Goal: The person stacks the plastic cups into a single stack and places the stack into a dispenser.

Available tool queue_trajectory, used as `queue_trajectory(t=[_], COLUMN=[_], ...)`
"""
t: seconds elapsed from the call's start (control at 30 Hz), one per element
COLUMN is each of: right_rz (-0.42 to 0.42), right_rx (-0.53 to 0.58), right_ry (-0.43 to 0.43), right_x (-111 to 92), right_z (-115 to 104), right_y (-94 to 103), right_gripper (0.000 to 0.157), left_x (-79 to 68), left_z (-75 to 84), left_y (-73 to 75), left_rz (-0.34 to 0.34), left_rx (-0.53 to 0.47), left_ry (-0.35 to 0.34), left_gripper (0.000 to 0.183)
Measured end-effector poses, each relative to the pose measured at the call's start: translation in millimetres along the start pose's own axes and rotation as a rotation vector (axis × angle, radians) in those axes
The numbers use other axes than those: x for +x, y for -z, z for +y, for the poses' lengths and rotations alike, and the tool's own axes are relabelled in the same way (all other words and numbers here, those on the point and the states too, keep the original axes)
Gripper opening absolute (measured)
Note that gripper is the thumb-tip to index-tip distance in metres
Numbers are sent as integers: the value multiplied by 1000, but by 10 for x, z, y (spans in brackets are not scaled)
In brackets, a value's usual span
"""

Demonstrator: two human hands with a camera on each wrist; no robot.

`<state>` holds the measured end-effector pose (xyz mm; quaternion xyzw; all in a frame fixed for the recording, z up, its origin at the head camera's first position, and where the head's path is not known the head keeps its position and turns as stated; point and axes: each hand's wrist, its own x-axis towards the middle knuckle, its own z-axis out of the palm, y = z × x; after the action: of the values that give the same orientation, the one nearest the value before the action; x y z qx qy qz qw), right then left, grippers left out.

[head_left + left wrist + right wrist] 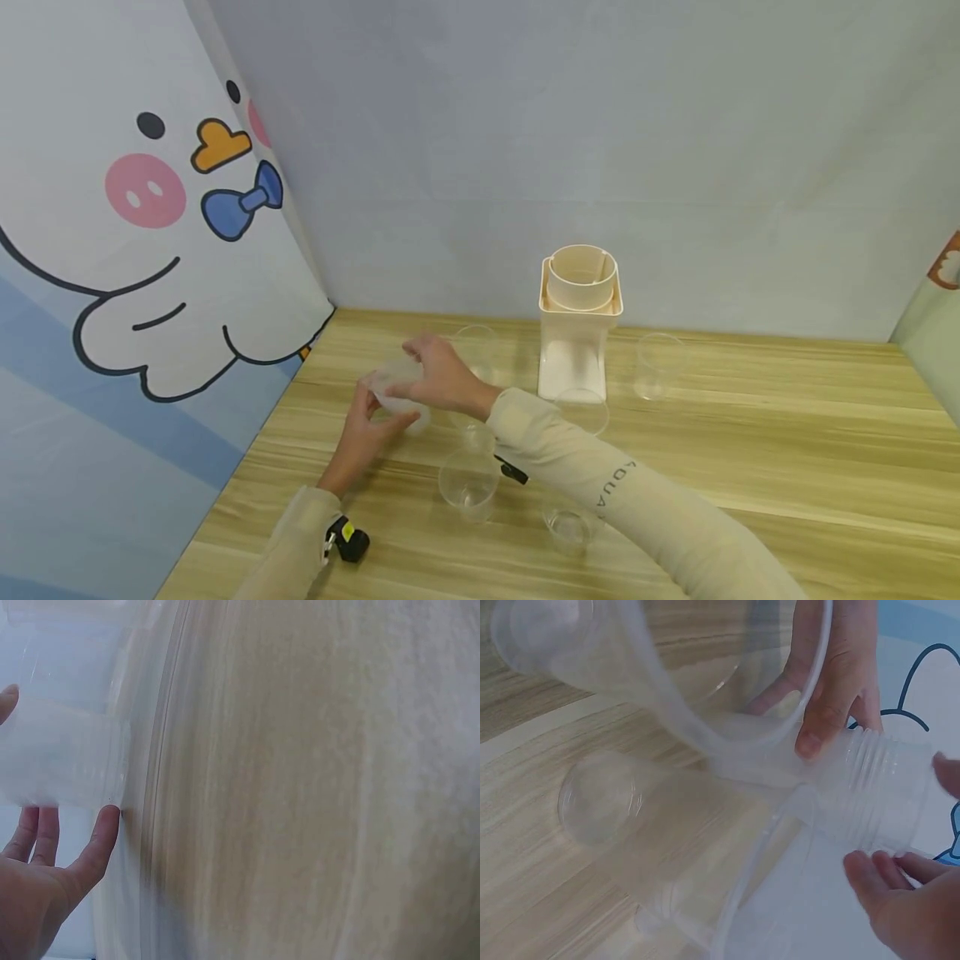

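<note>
Both hands are around a stack of clear plastic cups (402, 390), tilted over the left part of the table. My left hand (365, 433) grips the stack from the near left side; in the right wrist view its thumb lies against the cup wall. My right hand (440, 375) reaches across and holds the stack between thumb and fingers. The right wrist view shows the ridged, nested rims (874, 787) close to the right fingertips (862, 874). In the left wrist view, fingertips touch the milky-looking stack (67, 754).
Several single clear cups stand upright around the right forearm, including a front cup (468, 487), another near cup (568, 529) and a right-hand cup (658, 371). A cream stand with a round holder (581, 292) is at the back of the wooden table (750, 467).
</note>
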<state>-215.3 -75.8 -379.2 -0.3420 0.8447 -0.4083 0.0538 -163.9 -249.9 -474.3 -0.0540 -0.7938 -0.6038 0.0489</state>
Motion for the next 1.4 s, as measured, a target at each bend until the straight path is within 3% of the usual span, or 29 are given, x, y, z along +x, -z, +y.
queue_trajectory(t=[0.1,0.27,0.5,0.8,1.1,1.4], right_rz=[-27,-95,-134,-136,-118,-102], right_rx=[-84,-176,-196,-239,-256,-207], right_ry=[-20,-62,-91,-69,-54,-11], right_x=[15,20,-2,-6,-60,-174], right_z=[9,-7,-18,-35,-140,-186], right_y=[-9,-8,8,55,200,344], right_gripper=[62,62,64,59,60,57], left_x=[26,27,32,34,-52,-54], left_z=[-91,-95,-78,-60,225,227], left_y=[-1,-4,-10,-29,-43,-39], left_rz=[9,13,8,7,-3,7], left_rx=[8,5,8,2,-20,-22], left_ry=[-19,-35,-33,-10,1,11], left_gripper=[74,74,76,76,76,75])
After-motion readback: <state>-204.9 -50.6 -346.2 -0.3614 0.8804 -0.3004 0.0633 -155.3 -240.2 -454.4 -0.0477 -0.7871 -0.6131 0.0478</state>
